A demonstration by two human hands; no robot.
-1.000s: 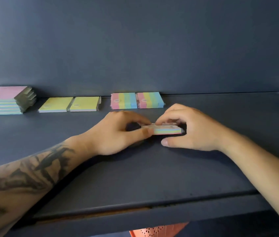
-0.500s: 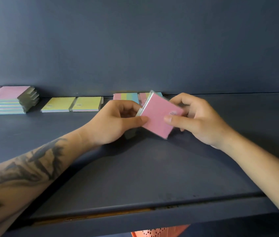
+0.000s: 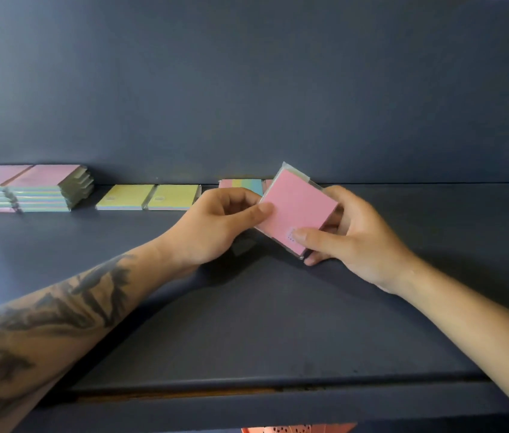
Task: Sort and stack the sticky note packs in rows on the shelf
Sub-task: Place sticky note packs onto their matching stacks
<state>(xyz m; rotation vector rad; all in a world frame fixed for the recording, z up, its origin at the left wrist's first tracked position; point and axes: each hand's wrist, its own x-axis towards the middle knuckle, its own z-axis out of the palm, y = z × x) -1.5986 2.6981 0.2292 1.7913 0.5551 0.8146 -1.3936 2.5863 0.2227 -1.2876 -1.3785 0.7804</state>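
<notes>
Far left of the held pink sticky note pack [image 3: 297,210] sit the pink-topped stacks [image 3: 28,189], then two yellow packs [image 3: 148,197], on the shelf [image 3: 247,323]. The left hand [image 3: 215,226] pinches the pack's left edge; the right hand [image 3: 350,235] grips its lower right corner. The pack is tilted above the shelf, face toward the camera, just in front of the striped packs [image 3: 242,184].

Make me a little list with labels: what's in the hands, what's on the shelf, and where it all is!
Held: pink pack, tilted up off the shelf
Left hand: thumb pinches the pack's left edge
Right hand: grips the pack's right side, thumb on its face
Far left: pink-topped stacks, two side by side
Middle: two yellow packs, flat, side by side
Behind the hands: striped packs, partly hidden
</notes>
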